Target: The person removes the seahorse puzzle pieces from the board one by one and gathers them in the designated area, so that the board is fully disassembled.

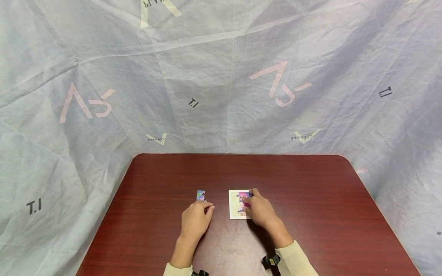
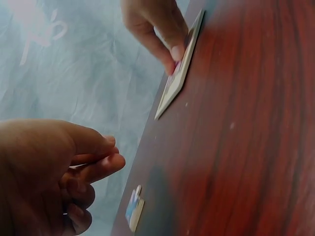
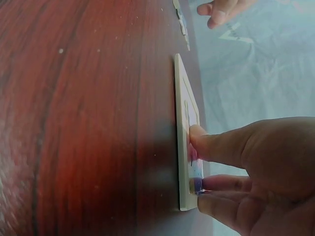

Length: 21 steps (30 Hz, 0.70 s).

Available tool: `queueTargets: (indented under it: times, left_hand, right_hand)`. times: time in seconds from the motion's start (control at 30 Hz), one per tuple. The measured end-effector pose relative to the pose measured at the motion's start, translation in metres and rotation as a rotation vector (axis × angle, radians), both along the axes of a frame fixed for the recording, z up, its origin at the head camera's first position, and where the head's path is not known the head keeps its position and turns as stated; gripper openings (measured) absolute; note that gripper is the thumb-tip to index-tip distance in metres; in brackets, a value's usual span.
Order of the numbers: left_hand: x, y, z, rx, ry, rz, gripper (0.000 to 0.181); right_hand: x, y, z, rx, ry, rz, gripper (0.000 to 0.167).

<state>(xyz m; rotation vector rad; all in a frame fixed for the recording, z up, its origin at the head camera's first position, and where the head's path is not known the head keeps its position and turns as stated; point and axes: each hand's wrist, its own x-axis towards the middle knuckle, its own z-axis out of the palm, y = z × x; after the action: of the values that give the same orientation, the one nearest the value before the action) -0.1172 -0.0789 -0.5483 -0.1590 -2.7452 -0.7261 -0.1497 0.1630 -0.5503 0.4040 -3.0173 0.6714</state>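
Observation:
My right hand point(image 1: 261, 209) is over a white-rimmed puzzle tray point(image 1: 233, 216), its thumb and fingers pinching a pink-and-purple puzzle piece point(image 3: 193, 152) at the tray's surface. Joined pink pieces point(image 1: 241, 205) lie in the tray, partly hidden by that hand; a pale part of the tray floor shows on the left. My left hand point(image 1: 195, 218) hovers low over the table to the left, fingers loosely curled, nothing visible between thumb and forefinger point(image 2: 110, 164). Just beyond it lies a loose blue, green and pink puzzle group point(image 1: 200, 195), its near end hidden by the hand in the head view.
Everything lies on a dark red wood-grain table point(image 1: 293, 176) with rounded far corners. A grey printed cloth point(image 1: 207, 126) hangs behind the table and along both sides. Each wrist wears a small black camera, such as the right one point(image 1: 271, 261).

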Motion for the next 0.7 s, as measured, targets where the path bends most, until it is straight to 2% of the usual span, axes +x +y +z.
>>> queueTargets:
  times: [0.3,0.53,0.7]
  left_hand:
    - [-0.001,0.03,-0.002,-0.058,-0.005,-0.083,0.009]
    - [-0.001,0.049,-0.002,-0.063,0.032,-0.154,0.008]
    - [0.0,0.058,-0.003,-0.095,-0.003,-0.187,0.018]
  right_hand:
    - [-0.003,0.006,-0.001,-0.046,-0.01,-0.018,0.026]
    - [-0.004,0.008,-0.003,-0.065,-0.006,-0.006,0.028]
    - [-0.005,0.008,-0.002,-0.068,-0.01,-0.007,0.028]
